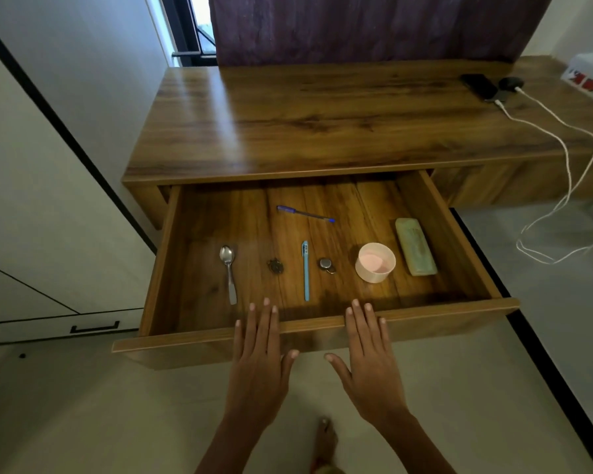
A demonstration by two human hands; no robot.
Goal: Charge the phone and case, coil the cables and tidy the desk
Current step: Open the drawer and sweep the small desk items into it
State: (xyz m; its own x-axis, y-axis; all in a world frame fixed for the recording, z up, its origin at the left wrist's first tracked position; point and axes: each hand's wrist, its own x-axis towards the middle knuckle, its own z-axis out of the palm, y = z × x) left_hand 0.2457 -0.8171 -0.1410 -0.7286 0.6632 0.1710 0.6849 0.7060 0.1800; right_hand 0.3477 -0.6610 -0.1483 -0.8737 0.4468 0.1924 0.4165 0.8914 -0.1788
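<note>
Poised at the drawer (425, 323) front with left hand (259, 350) and right hand (368, 350), fingers straight, gripping nothing; probably about to shove it shut. Could pinch fingertips lying over the front edge, or tip the pale cup (375, 261) and roll the spoon (229, 271) and blue pen (305, 268) inside, if slammed. Beyond the drawer, far right on the desktop: phone (480, 85) and dark case (510, 83), both plugged in. Right of the drawer, trailing uncoiled to the floor: white cables (562, 148). Nothing seen blocking the drawer's travel.
</note>
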